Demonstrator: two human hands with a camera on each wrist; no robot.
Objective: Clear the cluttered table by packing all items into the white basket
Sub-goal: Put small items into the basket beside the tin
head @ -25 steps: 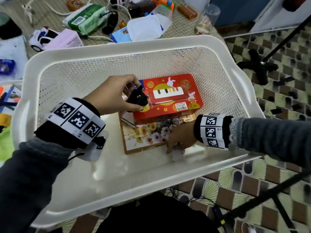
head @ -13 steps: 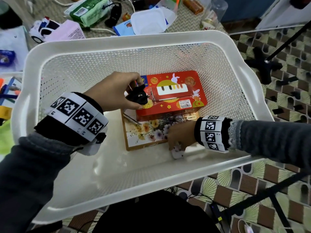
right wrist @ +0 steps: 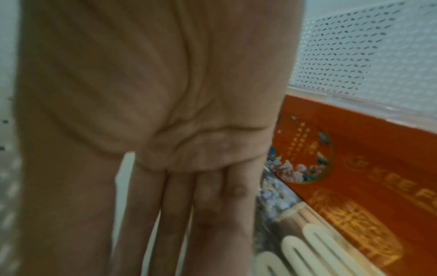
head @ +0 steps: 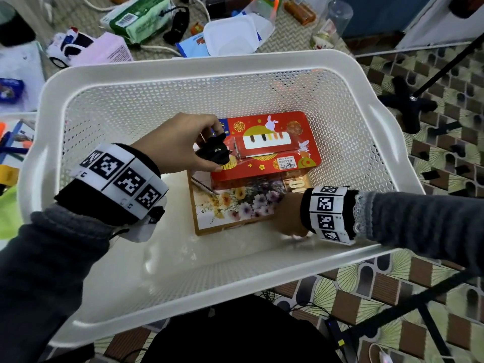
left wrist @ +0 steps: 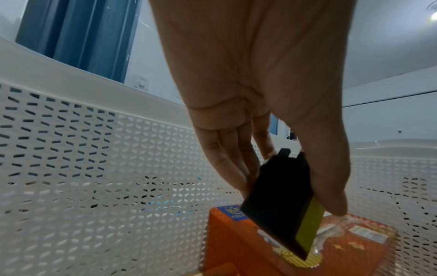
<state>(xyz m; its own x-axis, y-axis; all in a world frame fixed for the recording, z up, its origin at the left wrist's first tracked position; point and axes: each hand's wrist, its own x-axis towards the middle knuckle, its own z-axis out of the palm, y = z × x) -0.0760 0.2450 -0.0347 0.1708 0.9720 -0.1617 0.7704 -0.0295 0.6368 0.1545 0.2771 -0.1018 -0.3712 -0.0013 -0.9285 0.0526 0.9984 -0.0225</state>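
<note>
The white basket (head: 183, 66) holds a red box with a rabbit print (head: 269, 150) lying on a flat floral box (head: 235, 205). My left hand (head: 216, 145) pinches a small black object (head: 214, 155) just above the left end of the red box. In the left wrist view the black object (left wrist: 279, 201) has a yellow-green side and hangs between thumb and fingers (left wrist: 231, 164) over the red box (left wrist: 236, 242). My right hand (head: 286, 218) reaches down at the floral box's front right corner. Its fingers (right wrist: 212, 214) are straight beside the floral box (right wrist: 276, 201). A blurred white patch shows under it.
Behind the basket the table carries a green pack (head: 138, 17), a toy police car (head: 68, 45), a pink box (head: 110, 49), a white tub (head: 230, 35) and a clear glass (head: 332, 24). Black stand legs (head: 408, 106) cross the patterned floor on the right.
The left hand stays over the red box with the black object. The right hand has shifted slightly right at the floral box's corner and is now blurred.
</note>
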